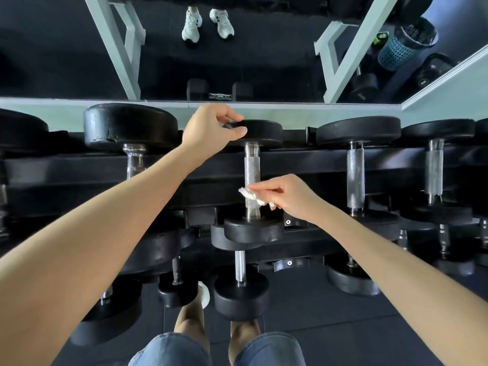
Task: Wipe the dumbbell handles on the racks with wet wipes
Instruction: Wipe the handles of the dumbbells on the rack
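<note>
The left hand (214,128) is gripping the rim of the far head (264,133) of the middle dumbbell (252,180), fingers over the top and thumb at the front edge. It's sitting on the top tier of the rack (303,161), handle pointing toward the person. The right hand (289,198) is pinching a scrunched wet wipe (253,195) between thumb and fingertips and pressing it against the lower part of the knurled handle (252,166), just above the near head (253,229).

Handling-wise, I'm guessing this thing is properly heavy and rigid, so it isn't going anywhere on its cradle. It's looking more like it wants rolling than lifting, and the rubbery head is the sensible spot to grab for that, since it's grippy and wide. The knurling is going to be rough and will probably be snagging and shredding the wipe, which is soft, limp and damp, so bunching it up like this makes sense. The smooth chrome collars at each end are likely being the slippery bit. The neighbouring dumbbell handles (355,178) to the right are waiting in the same row.
</note>
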